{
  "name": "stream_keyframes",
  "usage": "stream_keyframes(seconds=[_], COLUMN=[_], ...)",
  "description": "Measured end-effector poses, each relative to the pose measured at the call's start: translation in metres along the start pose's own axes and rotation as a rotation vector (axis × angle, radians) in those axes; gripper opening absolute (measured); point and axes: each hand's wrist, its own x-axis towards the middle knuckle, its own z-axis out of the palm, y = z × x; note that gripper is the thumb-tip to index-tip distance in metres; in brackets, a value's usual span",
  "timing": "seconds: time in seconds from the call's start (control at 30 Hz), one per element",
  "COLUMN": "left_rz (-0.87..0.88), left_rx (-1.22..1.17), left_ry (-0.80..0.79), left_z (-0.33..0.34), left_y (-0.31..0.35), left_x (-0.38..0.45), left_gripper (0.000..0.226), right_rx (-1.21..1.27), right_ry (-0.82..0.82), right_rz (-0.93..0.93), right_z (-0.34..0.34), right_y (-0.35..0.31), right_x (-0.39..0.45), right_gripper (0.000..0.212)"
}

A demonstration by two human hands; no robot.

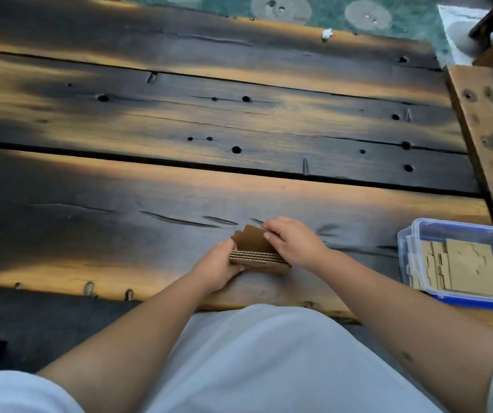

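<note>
So my left hand [219,269] grips the left end of the cardboard stack [254,259], near the wooden table's [150,189] front edge. It's brown, corrugated, long axis left-right, with a notched back sheet standing up. My right hand [296,242] pinches that sheet's top. The plastic box [404,234] sits far right.

I got dim, warm light: orange streaks across the table [179,186], dark patches between. Overall soft, slightly blurry; cardboard stack [257,257] showed its corrugation. Wide-angle bowed planks toward the edges.

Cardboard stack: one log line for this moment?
left hand grips stack | right hand holds upright piece | box at right holds pieces
</note>
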Motion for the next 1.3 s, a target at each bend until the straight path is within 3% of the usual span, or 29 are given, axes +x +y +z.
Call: stream_keyframes(seconds=[0.27, 0.4, 0.6, 0.67, 0.73, 0.83, 1.0, 1.2, 1.3], left_rz=[-0.171, -0.209, -0.181, -0.154, -0.113, 0.016, 0.083, 0.028, 0.021], left_rx=[-0.064, -0.016, 0.009, 0.000, 0.009, 0.097, 0.116, 0.108, 0.105], left_ry=[0.131, 0.142, 0.138, 0.181, 0.226, 0.191, 0.044, 0.005, -0.007], left_z=[0.011, 0.015, 0.015, 0.015, 0.014, 0.012, 0.004, -0.002, -0.003], left_y=[0.003, 0.004, 0.004, 0.003, 0.000, -0.005, -0.010, -0.003, -0.003], left_x=[0.002, 0.003, 0.000, -0.003, -0.006, -0.008, -0.004, -0.002, 0.000], left_gripper=[0.069, 0.106, 0.112, 0.113, 0.110, 0.080, 0.026, 0.026, 0.026], right_rx=[0.007, -0.010, -0.158, -0.232, -0.256, -0.270, -0.230, -0.018, 0.049], right_ry=[-0.019, -0.078, -0.179, -0.195, -0.183, -0.172, -0.182, 0.094, 0.045], right_rz=[-0.032, -0.036, -0.051, -0.086, -0.113, -0.122, -0.067, 0.230, 0.316], right_z=[0.020, 0.022, 0.024, 0.027, 0.031, 0.035, 0.036, 0.041, 0.053], right_y=[-0.007, -0.006, -0.009, -0.010, -0.011, -0.011, -0.007, 0.023, 0.032], right_x=[0.002, 0.001, -0.002, -0.003, -0.005, -0.006, -0.010, -0.051, -0.067], right_gripper=[0.018, 0.023, 0.044, 0.039, 0.032, 0.029, 0.052, 0.085, 0.081])
